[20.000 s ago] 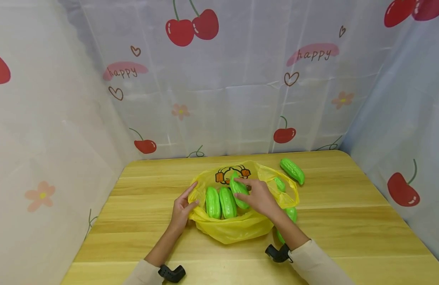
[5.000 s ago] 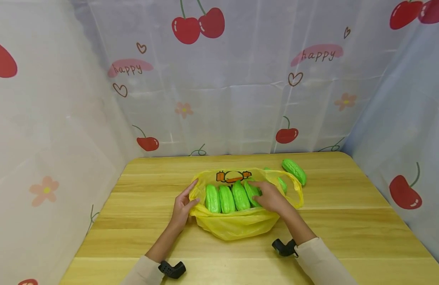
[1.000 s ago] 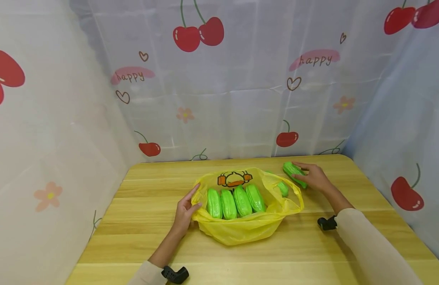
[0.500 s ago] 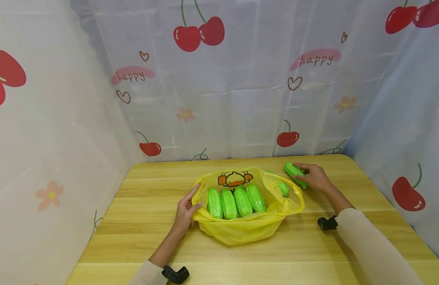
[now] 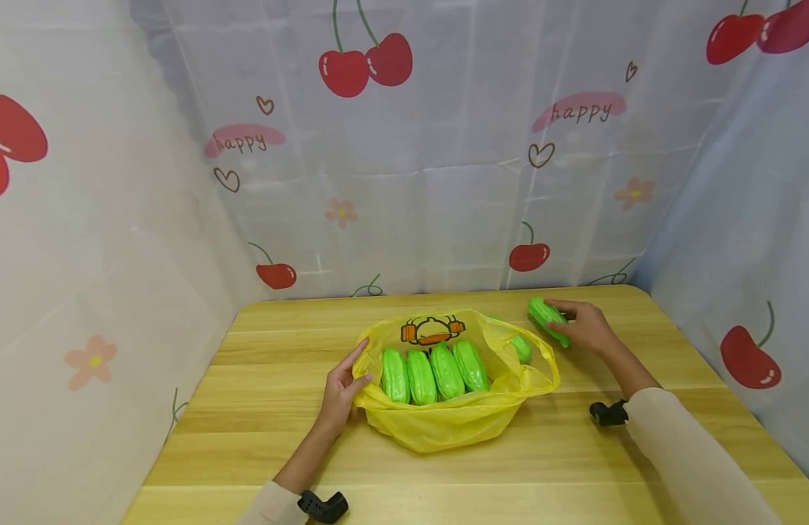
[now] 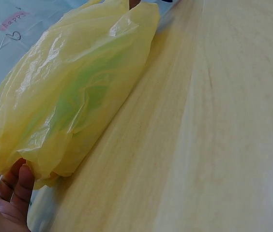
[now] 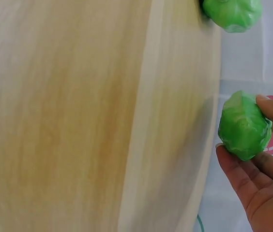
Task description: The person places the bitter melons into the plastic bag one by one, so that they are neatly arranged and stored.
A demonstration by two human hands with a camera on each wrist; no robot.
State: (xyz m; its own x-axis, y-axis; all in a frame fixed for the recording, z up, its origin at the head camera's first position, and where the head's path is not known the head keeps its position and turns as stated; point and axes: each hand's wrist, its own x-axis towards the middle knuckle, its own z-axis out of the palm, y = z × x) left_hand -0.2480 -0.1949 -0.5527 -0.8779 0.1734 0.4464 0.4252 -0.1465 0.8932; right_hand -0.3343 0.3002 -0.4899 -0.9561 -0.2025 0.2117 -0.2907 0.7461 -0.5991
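A yellow plastic bag [image 5: 440, 426] sits with its mouth open mid-table, a cartoon duck printed on its far inner side. Several green bitter melons [image 5: 434, 373] lie side by side in it. My left hand [image 5: 339, 385] holds the bag's left rim, thumb inside and fingers outside; in the left wrist view the fingertips [image 6: 26, 180] are against the gathered plastic. At the back right, my right hand [image 5: 583, 328] grips another bitter melon [image 5: 546, 318] between thumb and fingers. In the right wrist view that bitter melon [image 7: 244, 124] appears end-on, seemingly raised off the wood.
Through the bag's right handle [image 5: 554, 357] another bitter melon [image 5: 521, 348] shows, and a sliver of green peeks out behind the bag. The wooden table [image 5: 273, 408] ends at a cherry-printed curtain [image 5: 431, 219] on the far side and both flanks.
Twenty seconds ago my right hand held a third bitter melon in the bag, then a fourth. Since then it has moved to the back right, gripped another and shifted it slightly right.
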